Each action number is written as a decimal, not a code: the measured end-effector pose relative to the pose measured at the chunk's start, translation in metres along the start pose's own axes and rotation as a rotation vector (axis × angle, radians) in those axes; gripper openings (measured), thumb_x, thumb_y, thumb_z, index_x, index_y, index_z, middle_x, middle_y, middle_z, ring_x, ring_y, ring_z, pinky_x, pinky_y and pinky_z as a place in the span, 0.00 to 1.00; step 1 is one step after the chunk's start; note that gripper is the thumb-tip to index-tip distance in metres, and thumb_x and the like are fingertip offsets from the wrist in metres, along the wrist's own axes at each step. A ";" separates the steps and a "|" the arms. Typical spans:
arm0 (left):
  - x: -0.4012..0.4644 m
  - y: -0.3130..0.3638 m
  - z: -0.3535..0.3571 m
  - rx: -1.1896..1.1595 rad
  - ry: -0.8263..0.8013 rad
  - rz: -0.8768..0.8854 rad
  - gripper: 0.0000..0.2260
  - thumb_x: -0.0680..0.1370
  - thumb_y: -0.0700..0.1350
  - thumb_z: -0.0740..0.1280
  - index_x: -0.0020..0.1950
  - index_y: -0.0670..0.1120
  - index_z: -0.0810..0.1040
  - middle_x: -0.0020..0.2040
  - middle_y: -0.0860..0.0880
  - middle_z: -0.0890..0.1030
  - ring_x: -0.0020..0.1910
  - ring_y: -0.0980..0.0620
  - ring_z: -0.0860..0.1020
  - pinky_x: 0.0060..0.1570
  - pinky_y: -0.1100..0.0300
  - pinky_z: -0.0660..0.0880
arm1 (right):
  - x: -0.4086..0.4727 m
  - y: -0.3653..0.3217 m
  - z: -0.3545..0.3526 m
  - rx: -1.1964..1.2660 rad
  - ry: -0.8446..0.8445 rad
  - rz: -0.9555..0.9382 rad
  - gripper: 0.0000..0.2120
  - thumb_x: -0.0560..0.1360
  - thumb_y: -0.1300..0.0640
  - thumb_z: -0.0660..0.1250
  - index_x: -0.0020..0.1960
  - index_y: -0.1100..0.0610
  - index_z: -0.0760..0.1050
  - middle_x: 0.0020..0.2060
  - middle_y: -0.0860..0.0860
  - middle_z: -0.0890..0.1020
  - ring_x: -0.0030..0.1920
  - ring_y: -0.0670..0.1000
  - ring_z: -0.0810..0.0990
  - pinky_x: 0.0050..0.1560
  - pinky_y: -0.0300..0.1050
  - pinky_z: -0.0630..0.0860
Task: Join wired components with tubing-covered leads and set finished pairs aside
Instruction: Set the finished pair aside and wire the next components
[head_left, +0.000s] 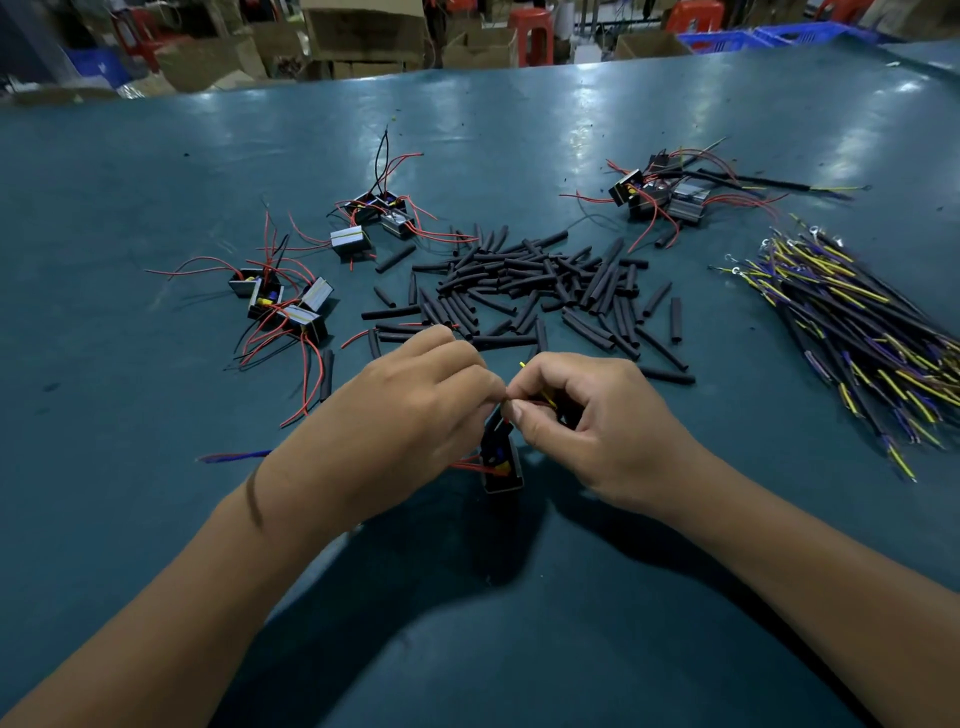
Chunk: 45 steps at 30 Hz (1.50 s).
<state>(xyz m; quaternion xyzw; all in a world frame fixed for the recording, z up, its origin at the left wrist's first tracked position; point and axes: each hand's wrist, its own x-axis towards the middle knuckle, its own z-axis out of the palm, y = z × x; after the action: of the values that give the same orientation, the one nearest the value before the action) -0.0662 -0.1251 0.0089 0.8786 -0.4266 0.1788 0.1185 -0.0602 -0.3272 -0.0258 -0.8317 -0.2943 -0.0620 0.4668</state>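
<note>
Teal matting covers the workbench (519, 119). Near its front edge a small black wired box (503, 467) is held upright between both hands, and a yellow wire (540, 397) is pinched by the left hand (410, 415) and right hand (592, 421) fingertips together. Black tubing pieces (530, 291) are scattered beyond, flanked by loose boxes (283, 301) and a wire bundle (857, 332).
</note>
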 end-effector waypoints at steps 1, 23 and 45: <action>0.002 0.001 -0.003 -0.053 -0.020 -0.042 0.05 0.78 0.37 0.67 0.47 0.39 0.83 0.41 0.45 0.80 0.41 0.44 0.76 0.42 0.52 0.74 | 0.000 0.000 0.000 -0.003 -0.001 0.001 0.04 0.77 0.61 0.68 0.43 0.59 0.79 0.31 0.44 0.73 0.32 0.45 0.71 0.36 0.29 0.66; 0.027 -0.014 -0.019 -1.012 -0.492 -0.917 0.07 0.73 0.36 0.70 0.36 0.41 0.84 0.32 0.44 0.78 0.27 0.55 0.68 0.27 0.67 0.66 | -0.004 -0.007 0.001 -0.389 0.023 -0.274 0.08 0.78 0.57 0.64 0.46 0.60 0.79 0.38 0.47 0.77 0.34 0.47 0.72 0.33 0.41 0.68; -0.002 -0.011 -0.012 0.316 0.010 0.383 0.12 0.83 0.37 0.60 0.47 0.37 0.83 0.41 0.41 0.81 0.32 0.43 0.77 0.34 0.49 0.77 | -0.003 -0.004 -0.001 -0.226 0.008 -0.138 0.07 0.78 0.58 0.63 0.45 0.59 0.77 0.35 0.48 0.76 0.34 0.47 0.71 0.36 0.43 0.69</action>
<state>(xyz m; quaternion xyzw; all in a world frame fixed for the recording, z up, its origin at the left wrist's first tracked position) -0.0613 -0.1130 0.0185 0.7883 -0.5516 0.2672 -0.0544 -0.0652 -0.3274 -0.0236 -0.8565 -0.3398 -0.1301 0.3660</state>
